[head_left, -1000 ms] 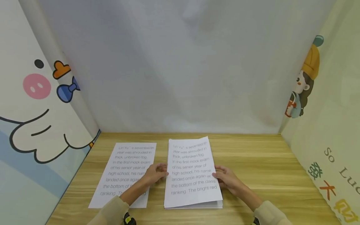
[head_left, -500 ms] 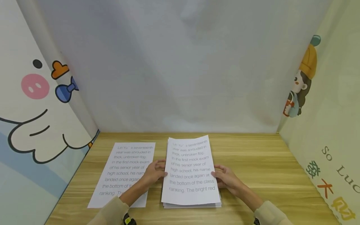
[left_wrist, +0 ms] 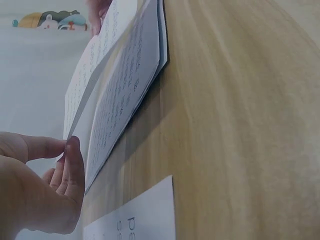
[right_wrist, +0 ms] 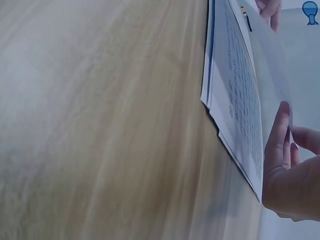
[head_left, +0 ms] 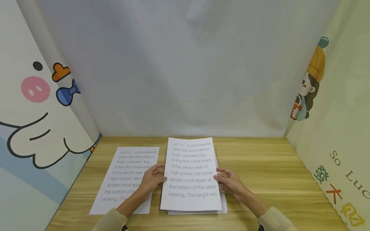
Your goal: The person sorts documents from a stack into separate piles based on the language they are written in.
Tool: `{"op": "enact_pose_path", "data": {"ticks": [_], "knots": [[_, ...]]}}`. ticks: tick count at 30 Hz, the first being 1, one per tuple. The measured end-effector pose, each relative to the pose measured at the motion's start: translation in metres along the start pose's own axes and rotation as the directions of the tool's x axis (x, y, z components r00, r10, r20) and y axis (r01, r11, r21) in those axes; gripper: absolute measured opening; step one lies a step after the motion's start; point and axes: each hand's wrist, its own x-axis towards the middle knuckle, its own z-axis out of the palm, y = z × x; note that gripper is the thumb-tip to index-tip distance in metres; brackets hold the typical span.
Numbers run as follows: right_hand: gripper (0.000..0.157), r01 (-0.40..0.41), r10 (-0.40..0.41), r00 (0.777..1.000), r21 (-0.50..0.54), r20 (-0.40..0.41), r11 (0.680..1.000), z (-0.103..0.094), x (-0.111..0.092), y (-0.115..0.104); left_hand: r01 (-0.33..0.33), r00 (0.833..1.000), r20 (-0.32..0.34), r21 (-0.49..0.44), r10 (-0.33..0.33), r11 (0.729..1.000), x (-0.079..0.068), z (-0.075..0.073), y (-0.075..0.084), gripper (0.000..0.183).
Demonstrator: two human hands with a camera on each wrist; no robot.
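Observation:
A printed sheet of paper point(head_left: 190, 173) is held slightly above a stack of paper point(head_left: 224, 205), its top edge bowed. My left hand point(head_left: 153, 179) pinches its left edge between thumb and fingers; the left wrist view shows the thumb point(left_wrist: 47, 147) meeting the fingertips there. At the opposite edge, my right hand point(head_left: 231, 183) pinches the sheet the same way, with thumb and fingers on either side of it in the right wrist view. Most of the stack is hidden under the raised sheet. To the left lies a single printed sheet point(head_left: 124, 175), partly covered by my left arm.
Everything lies on a wooden table point(head_left: 260, 157). A grey-white backdrop point(head_left: 188, 80) rises behind it. Side panels with cartoon prints stand at left point(head_left: 57, 128) and right point(head_left: 332, 128).
The top sheet has lifted off the stack and shifted left, with both hands moving left along with it. Its bottom edge now sits left of the stack's. The single left sheet stays put.

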Motion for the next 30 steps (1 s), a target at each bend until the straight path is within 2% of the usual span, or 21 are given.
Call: {"op": "enact_pose_path", "data": {"ticks": [9, 19, 24, 30], "knots": [[0.058, 0.005, -0.005, 0.998, -0.007, -0.060, 1.000, 0.015, 0.007, -0.001, 0.000, 1.000, -0.016, -0.049, 0.000, 0.999, -0.003, -0.017, -0.001, 0.057], [0.050, 0.034, -0.033, 0.999, 0.018, -0.033, 0.999, 0.038, 0.023, -0.006, 0.051, 0.996, -0.077, -0.040, -0.054, 0.998, -0.001, -0.042, 0.001, 0.052], [0.049, -0.004, 0.004, 0.999, 0.020, -0.045, 1.000, 0.060, 0.033, -0.008, 0.052, 0.992, -0.112, -0.023, -0.054, 0.998, -0.005, -0.064, 0.001, 0.050], [0.049, -0.029, 0.029, 1.000, 0.012, -0.009, 1.000, 0.088, 0.046, -0.009, 0.080, 0.985, -0.157, 0.004, -0.079, 0.997, -0.007, -0.095, -0.003, 0.050]]}}
